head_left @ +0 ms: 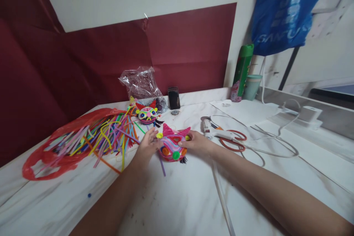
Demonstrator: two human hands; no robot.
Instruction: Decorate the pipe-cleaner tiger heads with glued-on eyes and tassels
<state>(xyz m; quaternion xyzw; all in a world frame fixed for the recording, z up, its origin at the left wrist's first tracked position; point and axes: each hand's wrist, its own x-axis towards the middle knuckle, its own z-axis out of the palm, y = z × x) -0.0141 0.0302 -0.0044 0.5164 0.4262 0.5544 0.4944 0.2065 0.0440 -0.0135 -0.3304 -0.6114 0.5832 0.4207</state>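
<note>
On the marbled table (182, 206), a pink craft face (173, 144) stood between right hand (195, 143), thumb and fingers pinching its edge, and left hand (147, 144), fingers loosely curled. Left-side contact could not be made out.

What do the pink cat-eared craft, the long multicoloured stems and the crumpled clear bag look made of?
The pink cat-eared craft: probably fuzzy, matte pipe cleaners, judging by its ridged, winding lines. The long multicoloured stems: likely soft, matte pipe cleaners too, from their thin, bent strands. The crumpled clear bag: thin, glossy plastic film, going by its see-through sheet and bright creases.
</note>
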